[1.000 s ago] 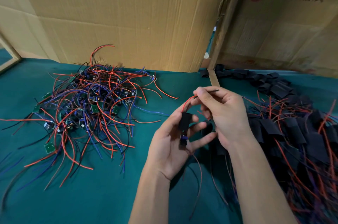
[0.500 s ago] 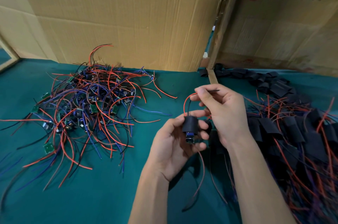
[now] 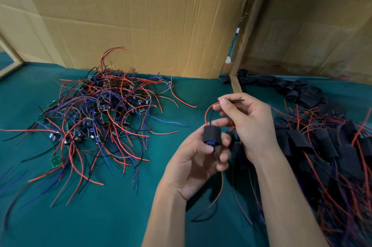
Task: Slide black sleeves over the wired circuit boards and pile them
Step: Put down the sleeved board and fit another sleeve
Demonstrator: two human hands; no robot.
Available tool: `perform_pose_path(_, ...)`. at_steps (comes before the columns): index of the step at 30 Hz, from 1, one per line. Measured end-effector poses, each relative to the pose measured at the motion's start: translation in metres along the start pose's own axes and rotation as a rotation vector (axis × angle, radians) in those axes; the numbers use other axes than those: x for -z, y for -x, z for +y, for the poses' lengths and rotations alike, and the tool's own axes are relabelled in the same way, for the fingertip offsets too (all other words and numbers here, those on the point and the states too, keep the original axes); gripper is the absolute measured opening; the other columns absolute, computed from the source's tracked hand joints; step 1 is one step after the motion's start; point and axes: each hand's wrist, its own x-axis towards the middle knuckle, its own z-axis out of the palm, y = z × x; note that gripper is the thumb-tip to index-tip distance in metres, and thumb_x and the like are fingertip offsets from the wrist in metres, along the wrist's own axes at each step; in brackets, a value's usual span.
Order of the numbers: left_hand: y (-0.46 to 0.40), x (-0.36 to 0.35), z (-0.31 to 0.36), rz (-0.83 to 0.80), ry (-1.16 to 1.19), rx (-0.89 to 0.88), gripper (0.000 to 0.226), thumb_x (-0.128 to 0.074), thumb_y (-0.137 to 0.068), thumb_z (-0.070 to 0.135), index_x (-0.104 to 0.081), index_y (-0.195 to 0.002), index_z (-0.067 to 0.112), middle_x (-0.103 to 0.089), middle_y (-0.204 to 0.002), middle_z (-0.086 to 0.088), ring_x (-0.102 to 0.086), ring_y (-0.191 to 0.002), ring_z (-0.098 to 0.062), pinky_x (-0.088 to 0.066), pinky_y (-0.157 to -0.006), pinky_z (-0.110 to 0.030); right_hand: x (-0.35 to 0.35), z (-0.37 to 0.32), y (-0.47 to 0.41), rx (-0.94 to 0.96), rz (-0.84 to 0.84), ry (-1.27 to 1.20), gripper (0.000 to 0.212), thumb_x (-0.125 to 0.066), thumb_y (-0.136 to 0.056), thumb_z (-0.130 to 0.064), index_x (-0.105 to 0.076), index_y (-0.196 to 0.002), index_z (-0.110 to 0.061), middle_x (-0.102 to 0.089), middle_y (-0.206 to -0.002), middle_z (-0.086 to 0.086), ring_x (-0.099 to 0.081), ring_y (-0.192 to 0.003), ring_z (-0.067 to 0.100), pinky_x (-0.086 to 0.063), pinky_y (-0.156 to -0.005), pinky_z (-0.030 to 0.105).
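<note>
While held above the teal cloth table (image 3: 120, 216), 1 short black tubular sleeve (image 3: 212, 134) sits pinched in the left hand (image 3: 193, 164), a blue-tipped circuit board (image 3: 210, 143) showing beneath. Right hand (image 3: 249, 126) pinches its red and black wires (image 3: 207, 112). Left: tangled pile of unsleeved green boards (image 3: 100, 117). Right: heap of sleeved boards (image 3: 326, 150).

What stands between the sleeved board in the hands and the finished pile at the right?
Nothing visible does. The left hand holds the black sleeve, the right hand pinches its wires, and the finished pile lies just beyond the right hand.
</note>
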Motion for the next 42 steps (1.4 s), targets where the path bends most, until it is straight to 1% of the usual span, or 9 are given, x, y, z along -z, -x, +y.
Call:
perform_pose_path(5, 0.0, -0.001, -0.002, 0.071, -0.115, -0.006, 0.058, -0.047, -0.084, -0.002, -0.04, -0.142, -0.005, -0.063, -0.09, -0.013, -0.058, -0.06, -0.016, -0.048, -0.056, -0.023, 0.001, -0.001, 0.0, -0.021, 0.02, -0.024, 0.01, -0.068, -0.097, -0.008, -0.075, -0.092, -0.014, -0.078, -0.082, 0.006, -0.069, -0.069, 0.008, -0.061, -0.059, 0.034)
perform_pose_path(9, 0.0, -0.001, -0.001, 0.07, -0.125, 0.012, 0.049, -0.044, -0.088, -0.002, -0.046, -0.137, 0.002, -0.069, -0.091, -0.016, -0.069, -0.07, -0.021, -0.054, -0.061, -0.021, 0.007, -0.004, -0.001, -0.029, 0.04, 0.006, 0.011, -0.069, -0.097, -0.014, -0.075, -0.089, -0.019, -0.079, -0.084, 0.004, -0.066, -0.074, 0.009, -0.057, -0.071, 0.044)
perform_pose_path(20, -0.002, -0.002, -0.002, 0.021, -0.115, 0.042, 0.038, -0.045, -0.1, 0.005, -0.051, -0.133, 0.022, -0.071, -0.109, -0.024, -0.074, -0.094, -0.032, -0.058, -0.068, -0.021, 0.009, -0.011, -0.001, -0.043, 0.051, -0.126, 0.012, -0.069, -0.095, -0.018, -0.077, -0.087, -0.023, -0.079, -0.089, 0.005, -0.067, -0.074, 0.012, -0.051, -0.061, 0.021)
perform_pose_path(26, -0.002, 0.0, 0.0, 0.018, -0.106, 0.001, 0.036, -0.054, -0.098, 0.012, -0.052, -0.133, 0.018, -0.071, -0.109, -0.021, -0.074, -0.087, -0.028, -0.057, -0.067, -0.027, 0.009, -0.012, -0.002, -0.075, 0.052, -0.105, 0.014, -0.061, -0.101, -0.013, -0.07, -0.109, -0.02, -0.079, -0.098, 0.003, -0.07, -0.079, 0.013, -0.053, -0.064, 0.023)
perform_pose_path(29, -0.008, 0.002, 0.001, 0.237, -0.026, -0.13, 0.035, -0.052, -0.096, 0.006, -0.051, -0.13, 0.014, -0.072, -0.1, -0.021, -0.073, -0.079, -0.025, -0.054, -0.061, -0.024, 0.004, -0.013, -0.001, -0.071, -0.046, 0.097, 0.05, -0.075, -0.092, -0.018, -0.051, -0.134, -0.03, -0.074, -0.111, 0.001, -0.072, -0.086, 0.016, -0.057, -0.07, 0.028)
perform_pose_path(31, -0.012, 0.006, 0.002, 0.403, 0.046, -0.24, 0.033, -0.045, -0.098, 0.001, -0.048, -0.127, 0.016, -0.073, -0.097, -0.02, -0.074, -0.08, -0.026, -0.058, -0.064, -0.025, -0.003, -0.014, 0.001, -0.006, -0.092, 0.308, 0.055, -0.085, -0.077, -0.022, -0.058, -0.124, -0.032, -0.068, -0.107, -0.005, -0.069, -0.083, 0.014, -0.057, -0.076, 0.031)
perform_pose_path(35, -0.016, 0.01, 0.005, 0.566, 0.155, -0.375, 0.032, -0.042, -0.102, 0.0, -0.048, -0.127, 0.02, -0.07, -0.103, -0.018, -0.074, -0.087, -0.027, -0.062, -0.078, -0.033, -0.027, -0.015, 0.011, 0.098, -0.349, 0.63, 0.024, -0.084, -0.064, -0.021, -0.073, -0.085, -0.024, -0.072, -0.077, -0.01, -0.063, -0.07, 0.007, -0.05, -0.07, 0.031)
perform_pose_path(39, -0.017, 0.01, 0.005, 0.615, 0.187, -0.383, 0.023, -0.04, -0.105, 0.009, -0.048, -0.124, 0.021, -0.07, -0.091, -0.01, -0.072, -0.081, -0.021, -0.06, -0.072, -0.032, -0.046, -0.003, 0.018, 0.16, -0.298, 0.779, 0.013, -0.08, -0.073, -0.024, -0.073, -0.082, -0.02, -0.073, -0.075, -0.007, -0.064, -0.084, 0.021, -0.052, -0.08, 0.038)
perform_pose_path(42, -0.015, 0.009, 0.009, 0.598, 0.218, -0.328, 0.025, -0.036, -0.107, 0.026, -0.049, -0.128, 0.021, -0.067, -0.106, -0.017, -0.069, -0.091, -0.027, -0.06, -0.072, -0.037, -0.042, 0.0, 0.015, 0.155, -0.247, 0.691, 0.011, -0.084, -0.071, -0.022, -0.076, -0.078, -0.022, -0.074, -0.072, -0.01, -0.067, -0.075, 0.011, -0.053, -0.073, 0.028)
